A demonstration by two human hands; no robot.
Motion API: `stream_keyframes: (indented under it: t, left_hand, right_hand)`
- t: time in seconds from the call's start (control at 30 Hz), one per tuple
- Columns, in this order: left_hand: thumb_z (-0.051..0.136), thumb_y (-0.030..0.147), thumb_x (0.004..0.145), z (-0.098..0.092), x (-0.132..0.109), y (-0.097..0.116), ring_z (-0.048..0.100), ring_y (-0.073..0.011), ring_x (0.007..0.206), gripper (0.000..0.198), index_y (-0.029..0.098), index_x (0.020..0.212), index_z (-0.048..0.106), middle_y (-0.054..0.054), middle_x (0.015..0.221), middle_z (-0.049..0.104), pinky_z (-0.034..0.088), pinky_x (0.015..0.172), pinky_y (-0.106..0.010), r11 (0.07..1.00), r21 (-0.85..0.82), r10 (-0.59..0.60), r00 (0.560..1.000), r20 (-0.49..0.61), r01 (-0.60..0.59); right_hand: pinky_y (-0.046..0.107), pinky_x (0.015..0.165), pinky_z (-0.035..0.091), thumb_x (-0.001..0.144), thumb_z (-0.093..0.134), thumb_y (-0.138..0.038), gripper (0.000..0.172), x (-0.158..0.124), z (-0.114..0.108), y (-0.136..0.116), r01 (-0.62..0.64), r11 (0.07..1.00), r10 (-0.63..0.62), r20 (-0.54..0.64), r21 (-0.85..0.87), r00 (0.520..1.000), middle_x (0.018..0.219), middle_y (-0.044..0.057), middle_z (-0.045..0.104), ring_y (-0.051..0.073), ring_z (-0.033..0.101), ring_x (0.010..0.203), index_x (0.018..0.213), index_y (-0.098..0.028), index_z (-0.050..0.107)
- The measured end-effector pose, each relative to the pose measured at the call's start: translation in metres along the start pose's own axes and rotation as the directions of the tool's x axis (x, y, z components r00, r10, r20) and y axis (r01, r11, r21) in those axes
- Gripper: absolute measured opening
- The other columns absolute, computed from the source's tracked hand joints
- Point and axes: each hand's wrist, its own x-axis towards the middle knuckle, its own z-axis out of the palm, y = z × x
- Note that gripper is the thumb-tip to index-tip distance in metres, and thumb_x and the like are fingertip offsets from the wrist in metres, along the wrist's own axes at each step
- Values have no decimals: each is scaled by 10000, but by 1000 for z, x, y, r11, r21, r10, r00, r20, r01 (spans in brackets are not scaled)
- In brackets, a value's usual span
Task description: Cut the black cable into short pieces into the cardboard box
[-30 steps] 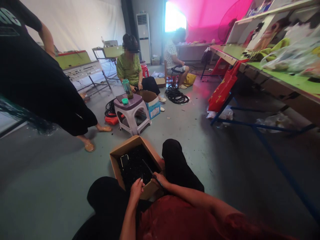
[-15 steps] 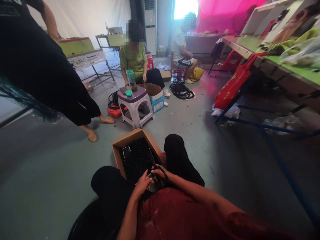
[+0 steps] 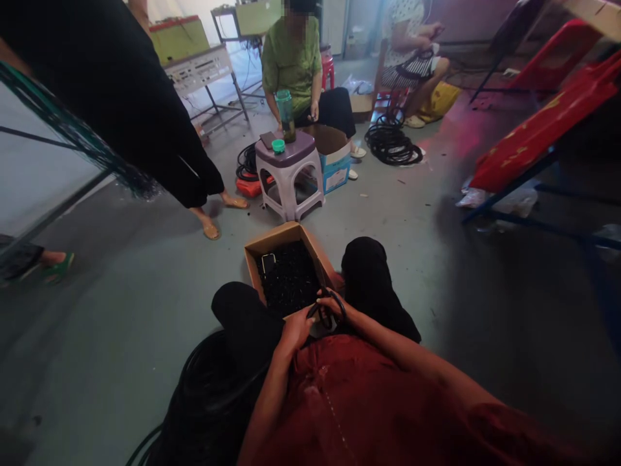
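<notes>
The right hand (image 3: 331,304) curls its fingers around a small loop of black cable (image 3: 326,312), and the left hand (image 3: 295,328) holds its fingers pressed together against the loop's lower side. The loop sits just above the near edge of a cardboard box (image 3: 272,246) filled with black cable pieces (image 3: 288,279), between the knees. A heavy cable coil (image 3: 204,395) lies beside the left leg.

box contents (image 3: 286,281): black bits, too small to tell | black coil (image 3: 326,315): partly hidden by right hand (image 3: 332,304) | cable pile (image 3: 204,401): cut off by bottom edge | standing person (image 3: 111,84): cut off by top edge | seated person's head (image 3: 295,8): blurred, cut off by top edge
</notes>
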Motion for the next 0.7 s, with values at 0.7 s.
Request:
stream_keyframes:
  t: [0.7]
  left_hand:
    - [475, 312, 846, -16, 27, -31, 420, -55, 477, 479, 103, 1265, 577, -10, 719, 594, 337, 479, -192, 858, -513, -233, 917, -323, 37]
  right_hand:
    - [277, 658, 416, 755, 619, -531, 487, -1, 2, 18, 157, 898, -77, 204, -411, 976, 766, -16, 559, 146, 528, 706, 1074, -179, 512]
